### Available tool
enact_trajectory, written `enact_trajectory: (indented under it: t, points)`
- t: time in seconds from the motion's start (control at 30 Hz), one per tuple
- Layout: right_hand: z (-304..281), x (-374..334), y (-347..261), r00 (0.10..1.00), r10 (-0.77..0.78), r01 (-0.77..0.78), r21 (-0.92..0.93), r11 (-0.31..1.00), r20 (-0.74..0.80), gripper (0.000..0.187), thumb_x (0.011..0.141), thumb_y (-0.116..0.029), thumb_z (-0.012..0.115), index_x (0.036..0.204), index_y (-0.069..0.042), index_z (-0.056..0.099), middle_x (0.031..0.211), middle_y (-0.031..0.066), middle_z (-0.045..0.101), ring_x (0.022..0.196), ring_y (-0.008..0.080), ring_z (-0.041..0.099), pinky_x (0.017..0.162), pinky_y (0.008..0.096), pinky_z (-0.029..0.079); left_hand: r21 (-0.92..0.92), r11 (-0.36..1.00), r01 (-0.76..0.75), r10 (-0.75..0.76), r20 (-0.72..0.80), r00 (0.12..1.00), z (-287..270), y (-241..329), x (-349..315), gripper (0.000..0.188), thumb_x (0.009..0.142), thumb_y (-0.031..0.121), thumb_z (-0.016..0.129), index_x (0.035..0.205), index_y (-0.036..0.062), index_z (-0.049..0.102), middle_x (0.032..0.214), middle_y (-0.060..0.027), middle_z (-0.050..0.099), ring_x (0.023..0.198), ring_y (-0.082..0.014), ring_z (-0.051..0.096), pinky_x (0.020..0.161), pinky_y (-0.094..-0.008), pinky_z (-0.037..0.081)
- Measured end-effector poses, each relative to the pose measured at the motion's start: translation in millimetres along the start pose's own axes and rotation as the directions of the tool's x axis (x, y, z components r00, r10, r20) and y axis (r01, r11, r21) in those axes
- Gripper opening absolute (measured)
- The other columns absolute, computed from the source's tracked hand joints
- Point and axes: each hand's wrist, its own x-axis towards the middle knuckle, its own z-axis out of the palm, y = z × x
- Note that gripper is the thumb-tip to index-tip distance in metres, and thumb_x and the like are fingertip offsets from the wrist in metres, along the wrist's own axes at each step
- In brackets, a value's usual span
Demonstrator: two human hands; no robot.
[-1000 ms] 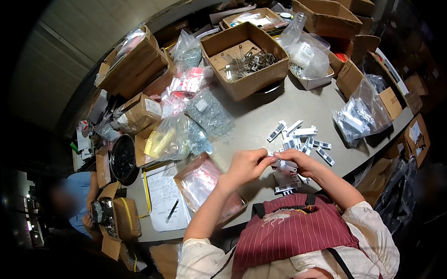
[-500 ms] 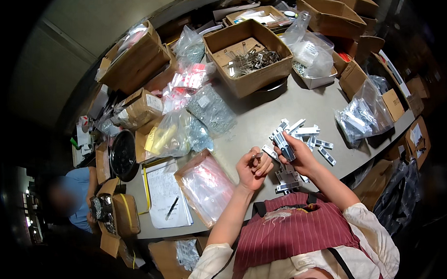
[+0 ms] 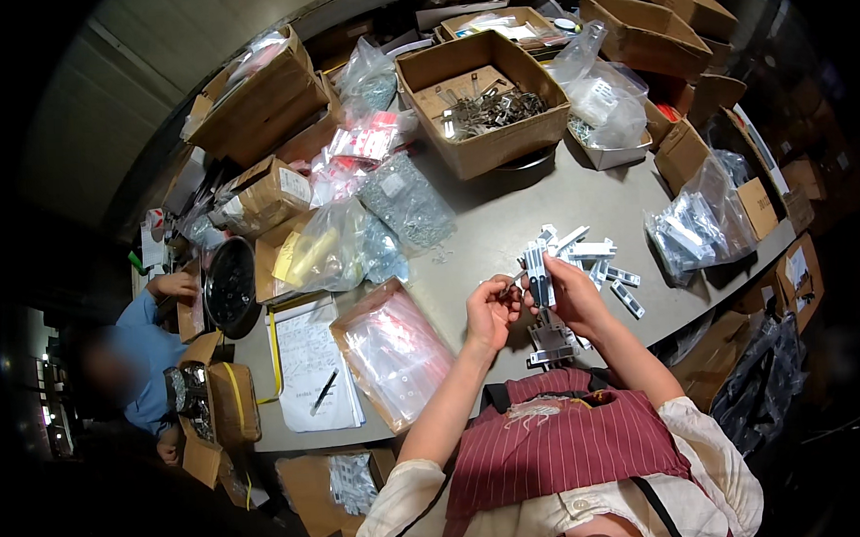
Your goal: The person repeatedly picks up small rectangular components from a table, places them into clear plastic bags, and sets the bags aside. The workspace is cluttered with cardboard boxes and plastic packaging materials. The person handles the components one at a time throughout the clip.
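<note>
In my right hand (image 3: 580, 299) is a narrow grey-and-white plastic part (image 3: 538, 279), gripped upright between thumb and fingers. My left hand (image 3: 493, 314) is closed just to its left, pinching a small metal piece (image 3: 516, 279) whose tip points at the part. The fingertips of both hands nearly meet; whether the metal touches the part I cannot tell. Beyond and right of my right hand lies a loose pile of similar white and grey parts (image 3: 592, 250). More of them (image 3: 550, 342) lie between my forearms, close to the apron.
Ahead stands a cardboard box (image 3: 482, 144) of metal clips. A shallow box of clear plastic bags (image 3: 395, 355) is left of my forearm, beside papers with a pen (image 3: 324, 392). A bag of white parts (image 3: 698, 226) sits right. At far left a person in blue (image 3: 149, 359) reaches over boxes.
My left hand has moved right, bringing the metal piece up to the plastic part. The part in my right hand has turned more upright. The other person's arm has lifted toward the black bowl.
</note>
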Motion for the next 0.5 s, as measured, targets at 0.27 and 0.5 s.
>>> enact_trajectory:
  t: [0.27,0.5]
  points:
    - [-10,-1,-3,0.993,0.029,-0.014,-0.136,0.991,0.112,0.033,0.105,-0.032,0.051,0.113,-0.001,0.058,0.097,0.011,0.069,0.075,0.0169,0.067,0.067,0.0286,0.055,0.252,0.964,-0.09,0.075,0.069,0.995,20,3,-13,0.028,0.102,0.031,0.051,0.085,0.0091,0.056,0.066,0.0015,0.05,0.049,-0.0101,0.043,0.043,-0.0225,0.031]
    - [-42,9,6,0.996,-0.029,0.009,0.244,0.97,0.079,0.028,0.103,-0.023,0.057,0.12,-0.002,0.058,0.115,0.0141,0.065,0.101,0.0237,0.066,0.093,0.0386,0.054,0.057,0.967,-0.248,0.24,0.114,0.964,24,21,-28,0.028,0.104,0.027,0.052,0.083,0.0086,0.05,0.069,0.0001,0.045,0.056,-0.0093,0.042,0.045,-0.0219,0.032]
